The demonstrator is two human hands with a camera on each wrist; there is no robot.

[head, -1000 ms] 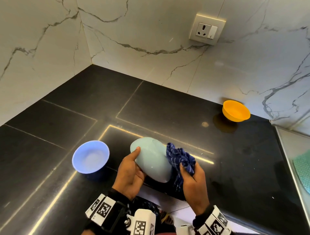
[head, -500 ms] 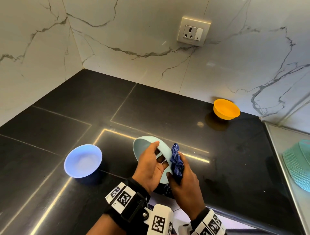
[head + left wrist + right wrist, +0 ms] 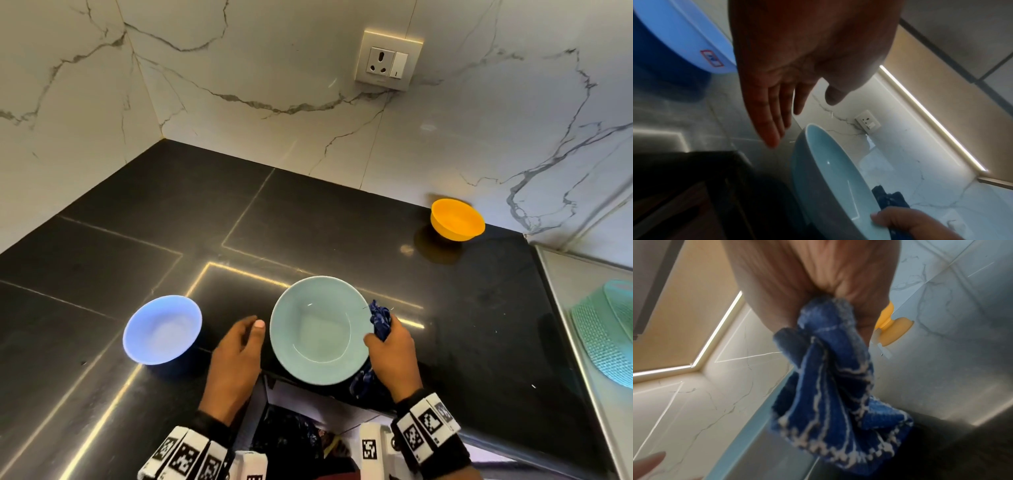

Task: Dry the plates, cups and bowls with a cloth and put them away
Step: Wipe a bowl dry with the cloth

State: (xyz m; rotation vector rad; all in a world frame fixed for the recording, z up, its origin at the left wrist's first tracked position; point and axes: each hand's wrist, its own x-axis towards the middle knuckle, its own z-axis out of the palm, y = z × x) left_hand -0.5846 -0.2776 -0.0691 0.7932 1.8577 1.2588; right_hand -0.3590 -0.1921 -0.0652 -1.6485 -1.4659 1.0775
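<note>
Three bowls (image 3: 320, 330), one cloth (image 3: 380, 320), two hands (image 3: 394, 356)

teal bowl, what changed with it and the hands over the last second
The teal bowl turned from tilted on edge to mouth up. The left hand let go and is now open beside it. The right hand took the rim while gripping the blue cloth. The lavender bowl and orange bowl stayed put.

Head view bright, even, sharp. LED strip (image 3: 931, 120) under the cabinet throws thin glare lines on the glossy black desk (image 3: 342, 222). Wall lines bow at the frame edges. Left wrist view dim, palm shadowed. Right wrist view soft; blue cloth (image 3: 830, 373) motion-blurred.
</note>
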